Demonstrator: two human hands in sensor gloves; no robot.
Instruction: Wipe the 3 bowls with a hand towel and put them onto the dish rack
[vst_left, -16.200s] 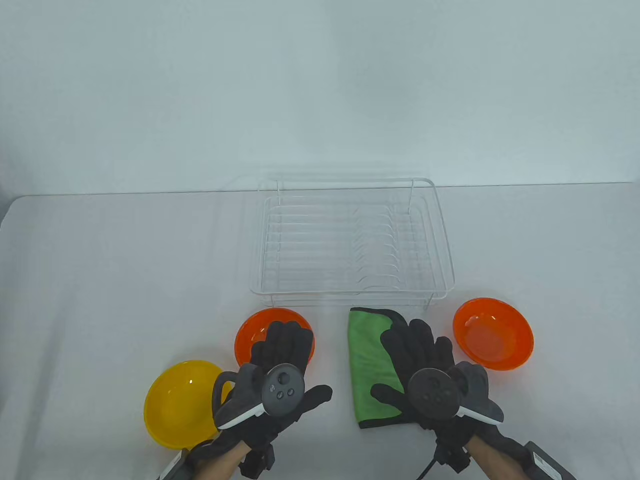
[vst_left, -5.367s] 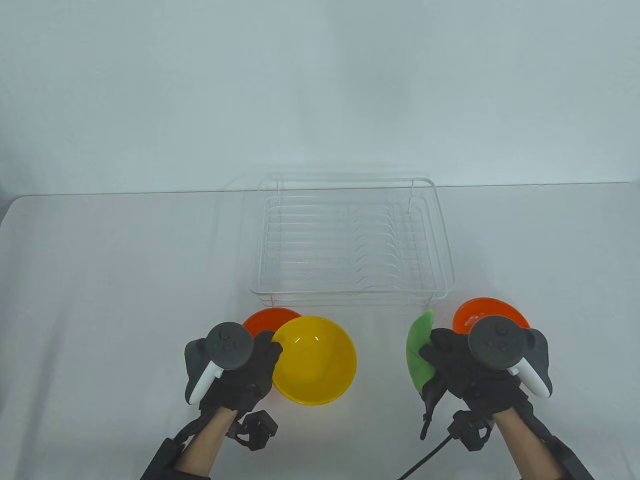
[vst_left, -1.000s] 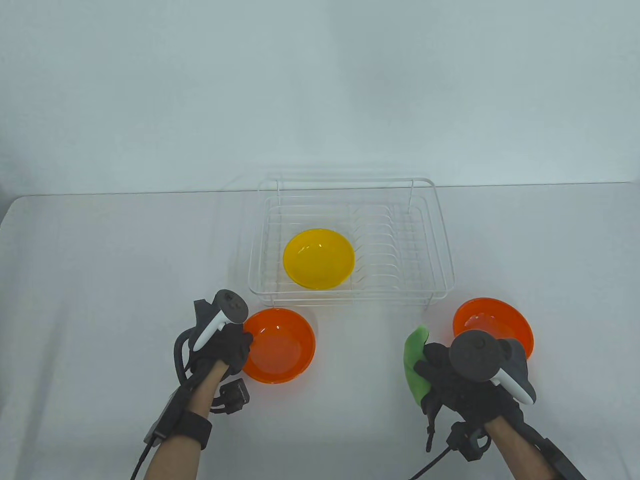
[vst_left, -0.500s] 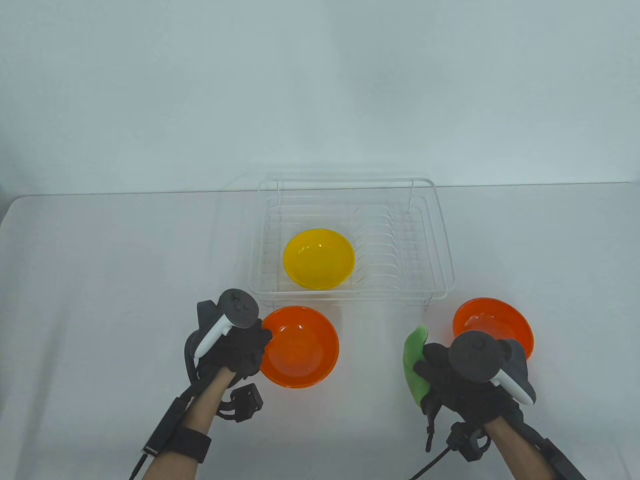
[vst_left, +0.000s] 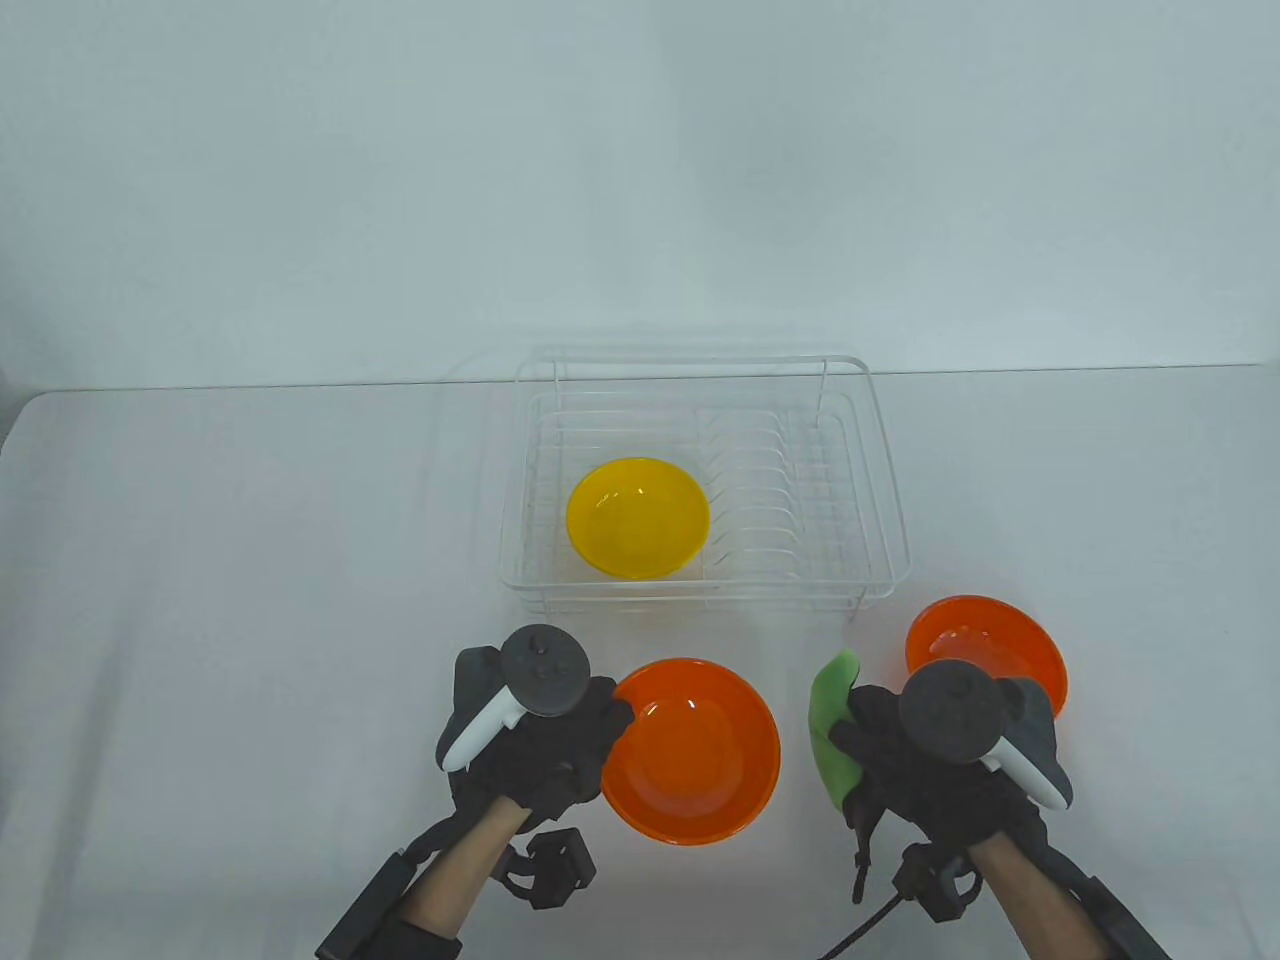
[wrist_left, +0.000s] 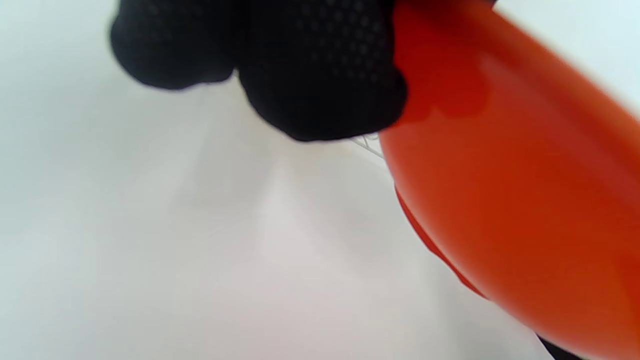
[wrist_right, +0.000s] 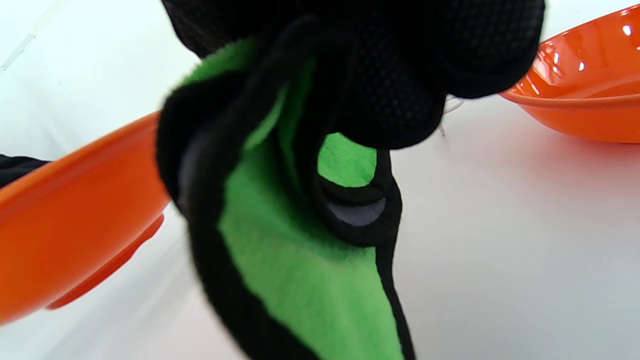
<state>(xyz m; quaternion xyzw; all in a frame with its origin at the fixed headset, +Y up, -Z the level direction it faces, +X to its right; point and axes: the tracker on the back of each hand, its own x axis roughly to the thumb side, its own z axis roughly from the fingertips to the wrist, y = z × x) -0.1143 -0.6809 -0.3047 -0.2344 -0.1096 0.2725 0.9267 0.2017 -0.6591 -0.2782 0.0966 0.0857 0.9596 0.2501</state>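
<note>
- The left hand is curled round the left rim of an orange bowl; the thumb lies over the rim and the fingers are seen beneath it in the left wrist view.
- That bowl is held tilted, clear of the surface, in front of the dish rack and between the two hands.
- The right hand is closed on a green hand towel with black edging; the cloth is bunched in the fingers and hangs down below them.
- The towel is held just to the right of the lifted bowl; whether the two touch cannot be told.
- A second orange bowl rests on the surface to the right of the rack's front corner, partly hidden behind the right hand's tracker.
- A yellow bowl sits upright in the left half of the dish rack, beside the rack's row of plate slots.
- The left hand's tracker is seen on the back of that hand.
</note>
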